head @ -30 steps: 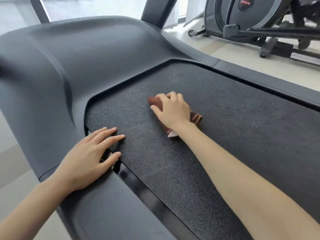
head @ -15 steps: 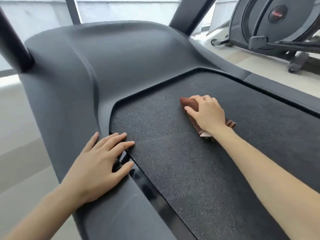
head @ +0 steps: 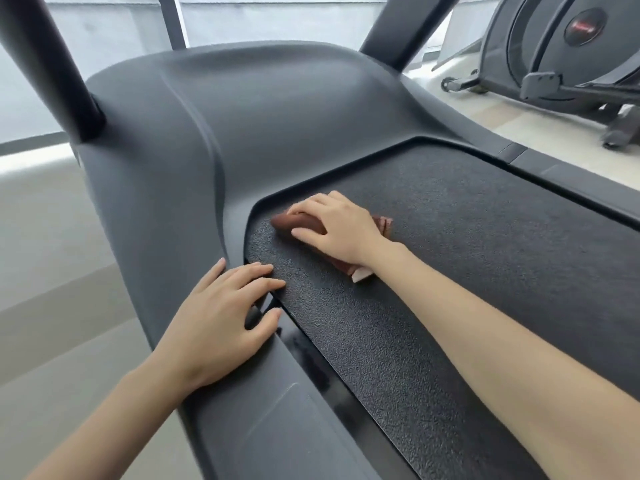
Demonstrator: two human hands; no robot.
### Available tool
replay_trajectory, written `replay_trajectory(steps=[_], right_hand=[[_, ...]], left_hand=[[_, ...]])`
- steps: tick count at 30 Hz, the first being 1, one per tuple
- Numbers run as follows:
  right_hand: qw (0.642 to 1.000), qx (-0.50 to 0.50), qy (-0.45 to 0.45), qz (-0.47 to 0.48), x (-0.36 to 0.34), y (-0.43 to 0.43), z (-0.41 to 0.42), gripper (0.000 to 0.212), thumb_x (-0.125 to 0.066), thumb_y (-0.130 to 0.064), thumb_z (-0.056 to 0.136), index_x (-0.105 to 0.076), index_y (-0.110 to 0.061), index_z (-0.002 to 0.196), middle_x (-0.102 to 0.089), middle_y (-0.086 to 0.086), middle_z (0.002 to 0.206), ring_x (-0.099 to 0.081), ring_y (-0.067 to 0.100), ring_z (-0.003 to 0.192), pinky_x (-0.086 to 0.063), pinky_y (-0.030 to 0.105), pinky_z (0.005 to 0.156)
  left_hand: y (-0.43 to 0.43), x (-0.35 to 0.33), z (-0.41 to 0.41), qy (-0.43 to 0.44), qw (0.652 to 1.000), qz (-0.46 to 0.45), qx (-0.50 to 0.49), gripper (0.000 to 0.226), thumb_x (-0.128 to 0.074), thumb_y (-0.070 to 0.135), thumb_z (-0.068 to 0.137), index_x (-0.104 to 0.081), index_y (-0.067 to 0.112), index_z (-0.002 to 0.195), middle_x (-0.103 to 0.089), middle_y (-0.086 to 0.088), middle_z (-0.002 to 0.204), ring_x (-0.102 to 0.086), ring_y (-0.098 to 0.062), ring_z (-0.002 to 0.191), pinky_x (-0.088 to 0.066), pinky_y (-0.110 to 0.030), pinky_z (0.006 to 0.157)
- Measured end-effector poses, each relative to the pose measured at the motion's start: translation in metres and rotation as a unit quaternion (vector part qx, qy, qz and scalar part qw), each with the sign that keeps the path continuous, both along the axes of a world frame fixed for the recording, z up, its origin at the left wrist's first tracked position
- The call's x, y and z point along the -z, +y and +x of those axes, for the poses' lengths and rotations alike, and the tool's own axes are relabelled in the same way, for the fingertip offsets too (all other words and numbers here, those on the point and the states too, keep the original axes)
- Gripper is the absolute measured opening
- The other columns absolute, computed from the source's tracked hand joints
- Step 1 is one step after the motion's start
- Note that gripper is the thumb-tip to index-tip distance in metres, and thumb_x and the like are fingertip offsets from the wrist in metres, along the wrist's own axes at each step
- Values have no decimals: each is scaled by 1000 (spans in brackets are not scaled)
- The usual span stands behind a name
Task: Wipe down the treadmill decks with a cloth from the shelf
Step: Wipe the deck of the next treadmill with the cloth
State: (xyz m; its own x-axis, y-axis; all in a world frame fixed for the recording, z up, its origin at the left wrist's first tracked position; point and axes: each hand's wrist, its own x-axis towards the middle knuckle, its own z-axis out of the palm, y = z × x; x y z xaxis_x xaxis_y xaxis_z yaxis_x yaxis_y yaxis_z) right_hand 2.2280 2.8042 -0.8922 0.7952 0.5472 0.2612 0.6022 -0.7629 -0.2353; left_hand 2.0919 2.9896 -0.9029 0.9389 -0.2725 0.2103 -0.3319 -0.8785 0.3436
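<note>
The brown cloth [head: 304,221] lies bunched on the treadmill's textured black belt [head: 450,271], at the belt's front left corner, just short of the grey motor cover [head: 277,126]. The right hand [head: 341,226] presses flat on it, its grip closed around the cloth, thumb along the near side. The left hand [head: 221,320] rests spread on the left side rail [head: 263,410], fingertips touching the belt edge. An elliptical machine [head: 568,60] stands on the floor beyond the right rail.

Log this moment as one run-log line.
step: wiping belt | right hand: pressing brown cloth at front-left corner | left hand: flat on side rail
</note>
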Motion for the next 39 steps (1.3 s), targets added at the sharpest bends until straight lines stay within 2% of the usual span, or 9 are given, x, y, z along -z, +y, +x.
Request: replay_trajectory(steps=[6,11,17,21,23,27,33,35,39], right_hand=[[997,-71,-20,30,3,-33,-72,32,-64,-37,85,-64,-25,115,-62,-6,114,-53,19,100,-42,33,92],[999,-34,1,34,4,-73,-95,34,-67,-35,84,-64,-25,116,-61,-6,115,-53,17,100,-43,33,91],[982,185,11,26,3,-170,-87,35,-60,-40,88,-56,-33,122,-57,-9,123,-48,19,113,-39,32,88],[922,387,-8,29,7,-258,-118,35,-54,-44,89,-56,-34,122,-58,0,124,-48,29,113,-41,38,83],[901,433,-25,12,10,-270,-144,35,-54,-44,89,-57,-32,122,-59,3,122,-50,31,109,-41,37,84],[922,383,-58,-10,13,-239,-204,35,-57,-45,87,-60,-30,119,-62,-3,113,-53,24,98,-43,34,82],[975,215,-48,-1,7,-198,-293,37,-55,-47,86,-63,-27,116,-61,-3,111,-56,21,91,-48,36,82],[982,186,-29,5,3,-202,-313,37,-58,-45,85,-64,-27,116,-61,-4,113,-56,20,91,-48,36,82],[987,159,-24,5,0,-212,-346,35,-63,-42,82,-66,-26,113,-61,-6,114,-56,19,90,-49,36,80]], left_hand=[[0,-3,-2,-10,1000,-4,-2,60,-27,50,76,-66,25,113,-57,8,130,-48,-9,124,-20,-37,116],[0,-4,-4,-5,999,25,20,62,-27,51,77,-65,23,116,-56,4,131,-49,-14,124,-22,-40,114],[2,-7,-7,23,993,82,81,68,-19,57,81,-56,26,129,-47,3,141,-39,-17,133,-18,-40,115],[2,-5,-5,41,989,92,105,77,-13,70,81,-48,28,135,-40,5,146,-30,-15,137,-12,-38,116],[-10,-4,-4,50,986,100,121,88,-3,79,77,-42,29,139,-34,6,149,-25,-13,140,-9,-37,116],[-59,0,-8,75,983,84,143,90,-5,79,73,-33,30,143,-22,8,154,-11,-9,143,-3,-36,118],[-113,1,-26,88,972,92,199,91,6,82,68,-20,39,144,-8,16,154,1,-5,143,2,-36,118],[-116,0,-39,85,968,96,216,88,10,82,68,-13,41,143,-4,18,153,4,-5,143,3,-35,118],[-108,-4,-70,98,962,85,238,74,2,76,76,-11,44,141,-4,22,153,9,-3,142,4,-33,117]])
